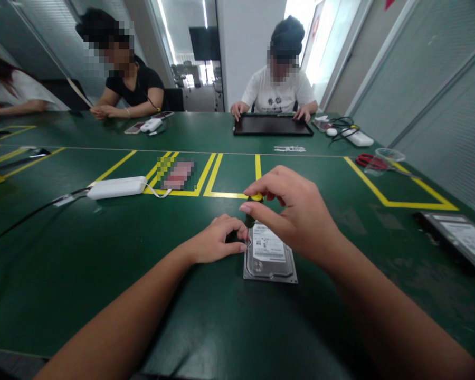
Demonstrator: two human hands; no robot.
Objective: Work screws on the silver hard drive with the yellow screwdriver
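The green desk is spanning the width of the room. Yellow tape is marking out rectangular zones on it, and a thin pale seam is separating near and far sides. Panelled partitions are flanking the room. Across the desk, a person in a white T-shirt is resting both hands on a flat black panel; a person in a black top is leaning on the far edge. A white box with cables is lying at left of centre. A red cable is lying at right, and a second hard drive is lying near the right edge.

The central hard drive is lying flat on the near side, label upward. Its metal case is showing silver-grey; a white printed label is covering much of the visible top. The right hand is partly hiding its far end. A screwdriver, dark-handled with a yellow top, is standing roughly upright at the drive's left side; the right fingers are clamping its handle. The left hand is curving beside the drive's left edge; whether its fingers are gripping anything, I cannot tell.
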